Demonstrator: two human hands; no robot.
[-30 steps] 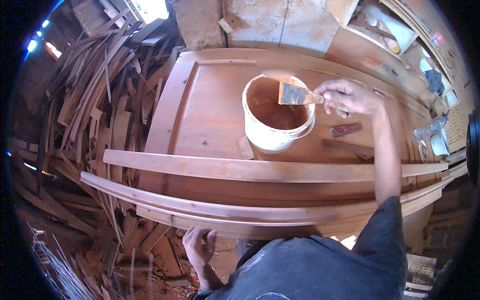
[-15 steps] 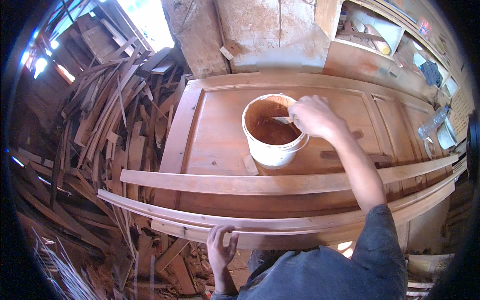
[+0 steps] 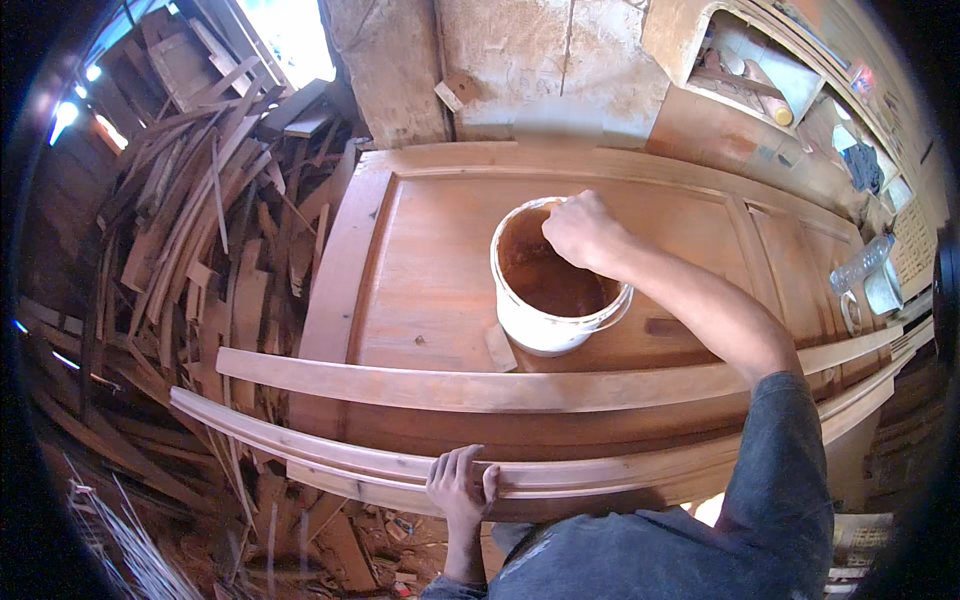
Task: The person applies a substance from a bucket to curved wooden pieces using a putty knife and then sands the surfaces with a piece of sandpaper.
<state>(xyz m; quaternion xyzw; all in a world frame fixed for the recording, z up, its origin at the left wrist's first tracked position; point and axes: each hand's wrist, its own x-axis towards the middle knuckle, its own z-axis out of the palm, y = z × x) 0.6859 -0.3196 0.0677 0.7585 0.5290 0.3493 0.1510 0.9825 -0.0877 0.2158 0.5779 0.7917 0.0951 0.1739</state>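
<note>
My right hand (image 3: 582, 232) is closed at the far inner rim of a white plastic bucket (image 3: 545, 333). The putty knife in its grip is hidden now by the fist and the bucket wall. Reddish-brown stuff (image 3: 560, 285) coats the bucket's inside and lies in its bottom. Beneath the bucket is a panelled wooden door (image 3: 440, 240), lying flat. At the near edge, the fingers of my left hand (image 3: 460, 485) curl over a grooved wooden strip (image 3: 330, 443), thumb set apart.
A second wooden strip (image 3: 400, 386) lies lengthwise across the door. Next to the bucket sits a small wood block (image 3: 499, 348). Scrap timber (image 3: 190, 220) is heaped at the left. A clear plastic bottle (image 3: 862, 262) lies at the right, below wall shelves (image 3: 745, 85).
My right hand has moved left and slightly toward the far rim, and the blade seen before is hidden. My left hand has shifted onto the strip. The view has shifted a little.
</note>
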